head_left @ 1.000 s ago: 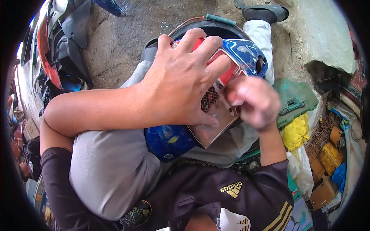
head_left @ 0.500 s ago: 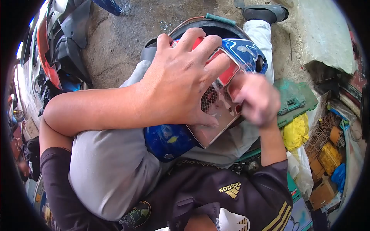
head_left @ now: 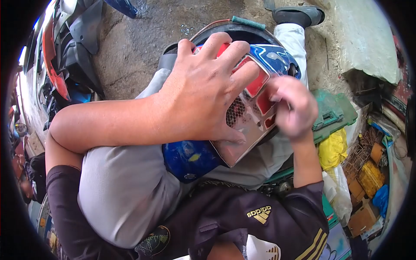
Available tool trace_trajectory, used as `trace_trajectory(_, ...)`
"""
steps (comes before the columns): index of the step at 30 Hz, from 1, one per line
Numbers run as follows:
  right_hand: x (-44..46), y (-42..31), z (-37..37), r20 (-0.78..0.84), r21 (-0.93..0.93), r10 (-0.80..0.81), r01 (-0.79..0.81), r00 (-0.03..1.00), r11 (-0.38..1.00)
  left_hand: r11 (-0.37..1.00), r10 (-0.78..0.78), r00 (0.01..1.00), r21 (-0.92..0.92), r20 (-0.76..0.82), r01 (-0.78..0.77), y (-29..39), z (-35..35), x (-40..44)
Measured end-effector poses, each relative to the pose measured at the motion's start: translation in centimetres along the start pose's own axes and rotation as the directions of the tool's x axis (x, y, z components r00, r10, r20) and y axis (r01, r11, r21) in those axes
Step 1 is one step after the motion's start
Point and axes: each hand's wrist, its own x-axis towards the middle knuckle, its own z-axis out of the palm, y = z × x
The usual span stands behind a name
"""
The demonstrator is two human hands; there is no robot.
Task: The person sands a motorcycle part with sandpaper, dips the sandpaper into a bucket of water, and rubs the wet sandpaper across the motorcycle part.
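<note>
Across my lap lies a glossy, curved painted shell [head_left: 238, 154] with blue, red and pinkish areas and a honeycomb pattern; I cannot tell exactly what part it is. My left hand [head_left: 212, 82] clasps it from above, fingers spread over the far side and thumb pressed on the near face. Beside its right edge is my right hand [head_left: 295, 106], blurred by motion, with curled fingers close to the red patches. Whatever those fingers may hold is hidden. Under my left wrist a rounded blue part [head_left: 190, 160] with a yellow mark shows.
A black round rim [head_left: 216, 29] with a teal-wrapped handle stands beyond the shell. To the right are a green plastic case [head_left: 333, 115], a yellow bag [head_left: 333, 149] and boxes of scrap. Dark and red vehicle panels [head_left: 80, 60] lean at the left on the concrete floor [head_left: 125, 47].
My right hand has shifted slightly right and up, uncovering more of the red patch near the shell's right edge. The left hand and the shell stay nearly where they were.
</note>
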Motion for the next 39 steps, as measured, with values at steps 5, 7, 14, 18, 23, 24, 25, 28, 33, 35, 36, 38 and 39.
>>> trace_trajectory(5,-0.3,-4.0,0.6,0.01,0.034,-0.037,0.037,0.999,0.999,1.0,-0.014,1.0,0.004,-0.003,0.014,0.2,0.1,0.1)
trace_trajectory(7,-0.6,-0.2,-0.2,-0.004,0.028,0.079,-0.079,0.997,0.996,1.0,-0.002,1.0,0.01,-0.01,0.002,0.0,0.1,0.1)
trace_trajectory(14,0.6,-0.4,-0.4,0.032,-0.024,-0.013,0.013,0.999,1.0,1.0,-0.008,1.0,0.013,0.002,0.008,0.1,0.0,0.0)
trace_trajectory(18,0.8,-3.7,0.2,0.044,-0.038,-0.048,0.05,0.998,0.998,1.0,-0.018,1.0,-0.004,0.013,0.018,0.0,0.0,0.1)
trace_trajectory(23,-0.2,1.0,0.0,-0.01,-0.014,0.024,-0.024,1.0,1.0,1.0,-0.016,1.0,0.008,0.002,0.016,0.1,0.1,0.1)
trace_trajectory(24,0.3,-1.2,0.0,0.022,-0.01,-0.024,0.025,0.999,1.0,1.0,-0.024,1.0,0.01,-0.003,0.024,0.1,0.0,0.2)
trace_trajectory(25,1.0,-4.1,0.1,0.055,0.0,-0.066,0.066,0.996,0.998,0.999,-0.034,0.999,0.008,-0.001,0.034,0.2,-0.1,0.2)
trace_trajectory(28,0.9,-2.1,-0.2,0.029,0.032,-0.003,0.002,1.0,0.999,1.0,-0.027,1.0,0.009,0.009,0.027,0.2,0.0,0.1)
trace_trajectory(33,0.5,-3.0,0.5,0.025,0.054,-0.046,0.044,0.999,0.998,0.999,-0.027,1.0,-0.018,0.01,0.027,0.1,0.1,-0.1)
trace_trajectory(35,0.7,-3.7,0.2,0.055,0.069,-0.055,0.051,0.997,0.996,1.0,-0.021,1.0,-0.019,-0.014,0.021,0.0,0.2,0.1)
trace_trajectory(36,0.6,-1.2,0.0,0.017,0.051,-0.029,0.028,0.999,0.998,1.0,-0.018,1.0,-0.019,-0.003,0.018,0.0,0.1,0.1)
trace_trajectory(38,0.9,-0.8,-0.4,0.049,0.009,0.016,-0.017,0.999,1.0,1.0,-0.02,1.0,-0.016,0.022,0.021,0.0,-0.2,0.1)
trace_trajectory(39,0.4,-2.3,-0.2,0.082,0.019,-0.029,0.028,0.996,0.999,1.0,-0.019,1.0,-0.007,0.016,0.019,-0.1,-0.3,0.2)
